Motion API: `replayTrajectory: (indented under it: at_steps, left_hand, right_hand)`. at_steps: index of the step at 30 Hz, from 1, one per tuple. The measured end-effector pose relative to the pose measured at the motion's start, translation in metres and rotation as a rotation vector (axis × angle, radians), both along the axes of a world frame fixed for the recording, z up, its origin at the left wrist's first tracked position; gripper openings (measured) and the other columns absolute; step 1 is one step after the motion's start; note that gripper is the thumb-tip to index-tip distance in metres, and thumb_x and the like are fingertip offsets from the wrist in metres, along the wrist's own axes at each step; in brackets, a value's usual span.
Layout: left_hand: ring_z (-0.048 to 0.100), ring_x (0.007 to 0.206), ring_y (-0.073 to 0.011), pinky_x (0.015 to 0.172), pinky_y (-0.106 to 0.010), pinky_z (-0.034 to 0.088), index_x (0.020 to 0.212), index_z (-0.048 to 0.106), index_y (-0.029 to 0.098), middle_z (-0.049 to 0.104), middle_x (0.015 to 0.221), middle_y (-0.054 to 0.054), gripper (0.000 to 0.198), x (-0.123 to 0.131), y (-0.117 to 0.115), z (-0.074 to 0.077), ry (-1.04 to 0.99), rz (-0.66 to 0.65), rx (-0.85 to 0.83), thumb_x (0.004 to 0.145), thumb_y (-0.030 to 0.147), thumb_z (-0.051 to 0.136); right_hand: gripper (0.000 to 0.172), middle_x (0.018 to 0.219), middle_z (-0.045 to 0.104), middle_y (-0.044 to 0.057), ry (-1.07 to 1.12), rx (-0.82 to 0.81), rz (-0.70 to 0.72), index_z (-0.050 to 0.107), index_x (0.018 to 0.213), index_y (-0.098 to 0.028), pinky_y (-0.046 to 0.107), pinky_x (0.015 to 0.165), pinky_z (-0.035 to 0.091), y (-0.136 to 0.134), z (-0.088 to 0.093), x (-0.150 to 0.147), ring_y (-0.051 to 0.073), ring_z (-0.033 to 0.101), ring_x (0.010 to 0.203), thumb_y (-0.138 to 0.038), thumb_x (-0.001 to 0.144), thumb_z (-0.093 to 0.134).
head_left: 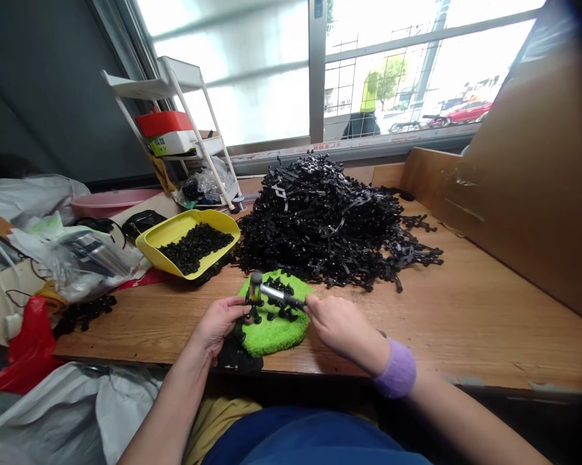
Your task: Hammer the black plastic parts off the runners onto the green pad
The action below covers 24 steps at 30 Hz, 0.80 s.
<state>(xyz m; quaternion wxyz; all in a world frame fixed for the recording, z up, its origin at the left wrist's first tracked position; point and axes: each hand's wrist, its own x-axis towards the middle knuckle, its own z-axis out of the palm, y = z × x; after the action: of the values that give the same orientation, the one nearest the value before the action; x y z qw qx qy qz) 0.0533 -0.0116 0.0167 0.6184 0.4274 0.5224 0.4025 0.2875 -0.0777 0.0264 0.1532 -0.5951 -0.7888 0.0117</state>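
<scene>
A small hammer (276, 294) with a silver shaft and dark grip is in my right hand (336, 321), whose fingers are wrapped round the handle. Its head is over the left part of a fuzzy green cloth (276, 335), close to the fingertips of my left hand (221, 321). My left thumb and fingers pinch a small dark part at the cloth's left edge; its shape is partly hidden. Several small black pieces (271, 316) lie on the cloth. A purple band is on my right wrist.
Behind the cloth rises a big heap of black parts (320, 219). A yellow scoop tray (165, 234) with small black pieces stands at the left. Plastic bags (92, 258) and a white shelf rack (210, 155) are farther left; cardboard (528, 168) stands at the right.
</scene>
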Motion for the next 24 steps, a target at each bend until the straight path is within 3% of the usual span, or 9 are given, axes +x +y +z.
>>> replayTrajectory:
  at_steps: [3, 6, 8, 11, 13, 15, 24]
  left_hand:
    - [0.037, 0.033, -0.0014, 0.031, -0.013, 0.017, 0.086, 0.065, 0.008, 0.064, 0.058, -0.004, 0.031, -0.005, -0.003, -0.002, 0.031, -0.046, 0.045, 0.058, 0.018, 0.074]
    - [0.027, 0.032, 0.0015, 0.032, -0.011, 0.014, 0.096, 0.064, 0.009, 0.063, 0.057, -0.002, 0.035, -0.016, -0.016, -0.006, 0.036, -0.078, 0.098, 0.065, 0.024, 0.072]
    - [0.037, 0.037, -0.0007, 0.036, -0.01, 0.025, 0.101, 0.063, 0.012, 0.064, 0.06, -0.001, 0.038, -0.024, -0.029, -0.007, 0.028, -0.084, 0.079, 0.067, 0.026, 0.071]
    - [0.059, 0.066, -0.0091, 0.06, -0.016, 0.045, 0.102, 0.065, 0.016, 0.07, 0.082, -0.006, 0.04, -0.029, -0.047, -0.007, 0.022, -0.105, 0.044, 0.065, 0.027, 0.073]
    - [0.06, 0.08, -0.0128, 0.073, -0.019, 0.046, 0.101, 0.067, 0.016, 0.069, 0.094, -0.007, 0.04, -0.027, -0.052, -0.006, 0.039, -0.127, 0.04, 0.064, 0.028, 0.074]
    - [0.06, 0.082, -0.0134, 0.075, -0.02, 0.045, 0.102, 0.067, 0.017, 0.069, 0.096, -0.008, 0.04, -0.023, -0.053, -0.006, 0.065, -0.148, 0.037, 0.064, 0.03, 0.073]
    - [0.058, 0.07, -0.0121, 0.065, -0.02, 0.045, 0.102, 0.068, 0.018, 0.07, 0.087, -0.006, 0.04, -0.014, -0.048, -0.006, 0.113, -0.17, 0.026, 0.064, 0.032, 0.073]
  right_hand:
    - [0.02, 0.062, 0.055, 0.002, 0.009, -0.007, -0.01, 0.046, 0.075, -0.019, 0.028, 0.048, 0.018, -0.003, 0.002, 0.001, 0.017, 0.05, 0.052, -0.025, 0.092, 0.038]
    - [0.023, 0.066, 0.055, 0.002, 0.176, -0.006, 0.001, 0.044, 0.079, -0.019, 0.025, 0.05, 0.025, -0.013, 0.007, 0.01, 0.016, 0.051, 0.057, -0.024, 0.096, 0.031]
    - [0.026, 0.066, 0.053, 0.0, 0.341, -0.014, 0.042, 0.043, 0.078, -0.019, 0.025, 0.053, 0.029, -0.022, 0.009, 0.019, 0.015, 0.05, 0.058, -0.027, 0.097, 0.028]
    - [0.029, 0.066, 0.05, -0.001, 0.458, -0.039, 0.063, 0.042, 0.074, -0.019, 0.026, 0.055, 0.031, -0.034, 0.004, 0.034, 0.015, 0.048, 0.059, -0.031, 0.097, 0.029]
    - [0.03, 0.066, 0.05, 0.0, 0.491, -0.066, 0.058, 0.041, 0.072, -0.019, 0.027, 0.055, 0.032, -0.039, -0.002, 0.041, 0.015, 0.047, 0.059, -0.032, 0.097, 0.03]
    - [0.031, 0.065, 0.049, -0.001, 0.525, -0.092, 0.055, 0.041, 0.071, -0.019, 0.027, 0.056, 0.032, -0.042, -0.008, 0.044, 0.015, 0.047, 0.059, -0.032, 0.097, 0.029]
    - [0.031, 0.066, 0.05, -0.001, 0.554, -0.142, 0.045, 0.042, 0.074, -0.02, 0.028, 0.055, 0.031, -0.049, -0.012, 0.046, 0.016, 0.048, 0.058, -0.034, 0.098, 0.028]
